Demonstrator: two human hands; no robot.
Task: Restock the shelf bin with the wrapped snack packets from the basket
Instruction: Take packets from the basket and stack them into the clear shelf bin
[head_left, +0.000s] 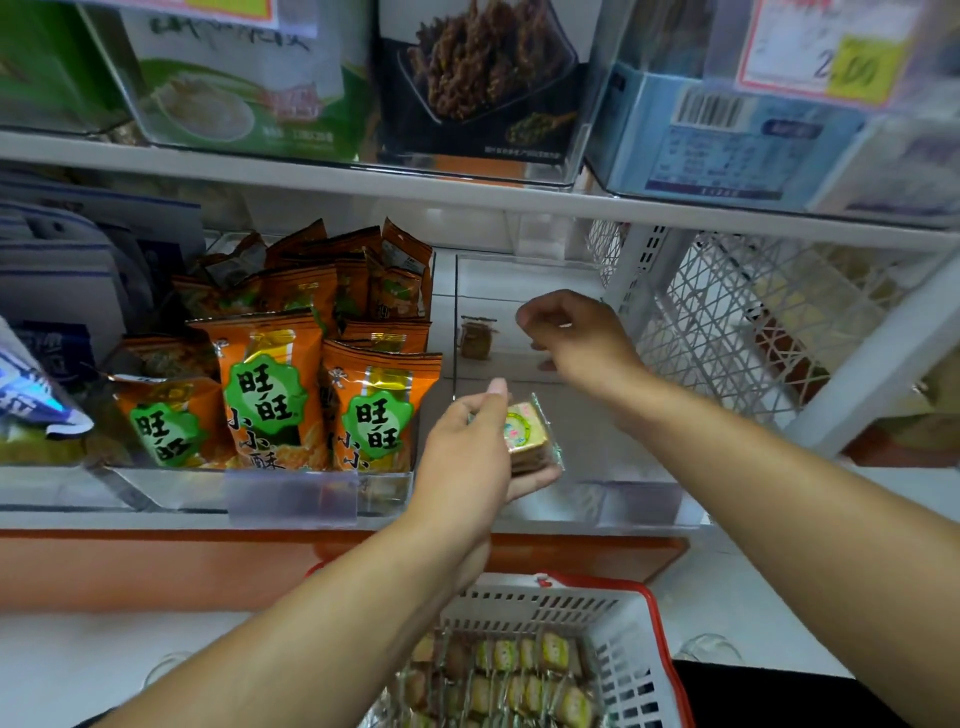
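Note:
My left hand (470, 447) grips a clear-wrapped snack packet (530, 434) with a green and yellow label, at the front left corner of the clear shelf bin (623, 499). My right hand (569, 332) hovers over the middle of that bin with loosely curled fingers that hold nothing. One wrapped packet (476, 338) lies at the back left of the bin. Below the shelf sits the white basket with a red rim (631, 670), with several wrapped packets (514, 675) in it.
A clear bin of orange snack bags (291, 374) stands left of the target bin. A white lattice basket (753, 322) stands to its right behind a white upright. The upper shelf (467, 192) carries boxed goods in clear bins. An orange ledge (208, 566) runs below.

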